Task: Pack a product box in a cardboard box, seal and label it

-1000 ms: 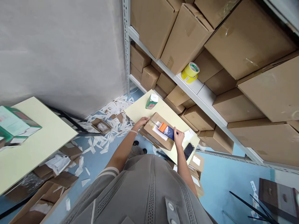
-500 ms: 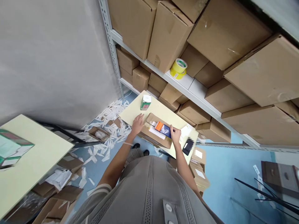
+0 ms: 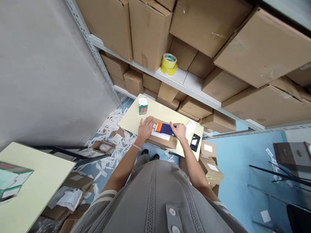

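On the cream table [image 3: 126,121] in front of me lies a closed cardboard box [image 3: 155,140] with a white label [image 3: 161,134] on top. My left hand [image 3: 145,128] rests on the box's left end, fingers stretched out and slightly spread. Over the label is a flat blue tool with an orange end [image 3: 166,128]; its exact kind I cannot make out. My right hand [image 3: 179,130] is closed round the tool's right end, with the orange end pointing left. A small green and white carton [image 3: 143,106] stands beyond my left hand.
A phone [image 3: 195,142] and white paper [image 3: 190,127] lie right of the box. Shelves behind hold cardboard boxes and yellow tape rolls [image 3: 169,64]. Paper scraps [image 3: 114,129] litter the floor at left. A second table [image 3: 48,174] stands at left, stacked boxes [image 3: 209,161] at right.
My view has shifted. My left hand has moved further over the box's left end. The blue tool has turned and its top face shows less; my right hand still grips it.
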Motion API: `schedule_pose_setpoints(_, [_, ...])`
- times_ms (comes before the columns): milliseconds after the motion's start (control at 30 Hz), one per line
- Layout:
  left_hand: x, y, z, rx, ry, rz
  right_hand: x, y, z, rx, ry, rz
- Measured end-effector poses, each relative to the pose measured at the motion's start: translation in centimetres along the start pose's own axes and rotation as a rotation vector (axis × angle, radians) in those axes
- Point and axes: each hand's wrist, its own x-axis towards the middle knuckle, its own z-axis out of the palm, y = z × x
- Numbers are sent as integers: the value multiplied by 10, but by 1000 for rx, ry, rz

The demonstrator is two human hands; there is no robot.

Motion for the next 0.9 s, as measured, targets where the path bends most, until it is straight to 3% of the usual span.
schedule_pose_setpoints(167, [0, 0, 0, 43, -25, -19, -7, 21, -17, -30, -17, 24])
schedule_pose_setpoints(367, [-2, -1, -2, 95, -58, -18, -38, 129, -49, -60, 33, 119])
schedule_pose_setpoints(500, [-3, -3, -1, 99, -83, -19, -65, 181, -48, -140, 17, 174])
schedule_pose_setpoints(700, [-3, -5, 0, 137, -114, -10, -56, 171, -22, -410, -87, 139])
schedule_pose_setpoints(900, [-3, -6, 0, 98, -123, -14, -29, 146, -11, -426, -180, 69])
